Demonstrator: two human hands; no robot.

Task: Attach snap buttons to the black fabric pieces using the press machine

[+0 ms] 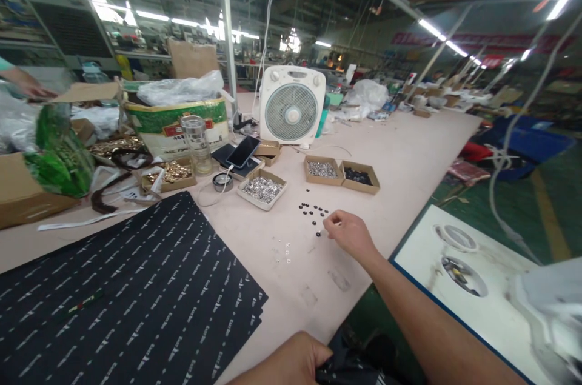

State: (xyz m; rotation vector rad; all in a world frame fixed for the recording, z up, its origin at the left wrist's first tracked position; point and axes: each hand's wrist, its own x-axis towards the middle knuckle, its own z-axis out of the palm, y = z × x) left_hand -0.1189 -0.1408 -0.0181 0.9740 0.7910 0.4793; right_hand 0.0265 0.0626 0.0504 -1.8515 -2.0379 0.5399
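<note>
My right hand [349, 233] reaches out over the table with its fingers pinched together at a scatter of small black buttons [313, 211]; what the pinch holds is too small to see. A few small silver rings [282, 251] lie just left of it. At the near edge of the table my left hand [291, 362] is closed on dark fabric [350, 368]. A stack of black printed sheets [127, 294] covers the near left of the table.
Cardboard trays of silver parts [262, 189], [322, 169] and black parts [359, 177] sit beyond the buttons. A white fan [292, 107], a phone [243, 151], a glass jar [197, 143], sacks and boxes crowd the far left. Another person's hand [27, 85] shows at far left.
</note>
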